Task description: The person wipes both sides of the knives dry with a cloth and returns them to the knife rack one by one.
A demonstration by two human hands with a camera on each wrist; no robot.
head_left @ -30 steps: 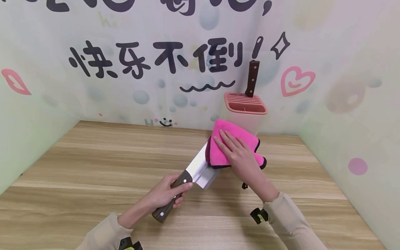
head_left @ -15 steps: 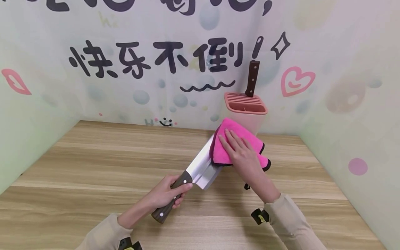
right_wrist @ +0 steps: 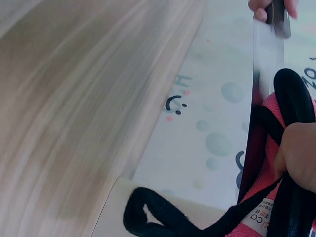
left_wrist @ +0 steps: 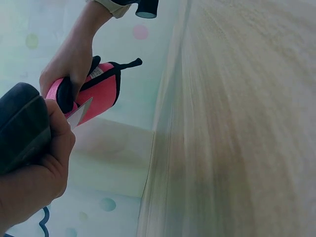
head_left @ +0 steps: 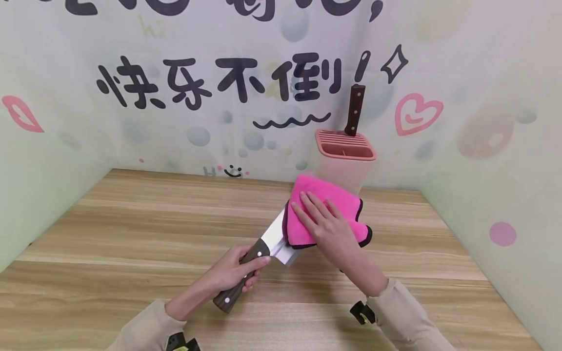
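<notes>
My left hand [head_left: 232, 271] grips a cleaver [head_left: 274, 231] by its dark riveted handle, thumb along the side. The wide blade slants up and away to the right, above the table. A bright pink towel [head_left: 303, 222] with black edging is folded over the blade and hides its far part. My right hand [head_left: 332, 233] holds the towel there, fingers spread flat over its top face. In the left wrist view, the thumb side of that hand [left_wrist: 74, 69] closes round the towel from below. A black loop [right_wrist: 158, 212] hangs off the towel in the right wrist view.
Behind the towel stands a pale knife block [head_left: 345, 146] with a pink slotted top. A brown-handled knife [head_left: 354, 111] is upright in it. The wood-grain table [head_left: 153, 234] runs back to a printed wall sheet [head_left: 175, 136], with pale walls at both sides.
The right hand and towel first slid up and right along the blade, then came back down and left toward the handle. The left hand and cleaver stay nearly still.
</notes>
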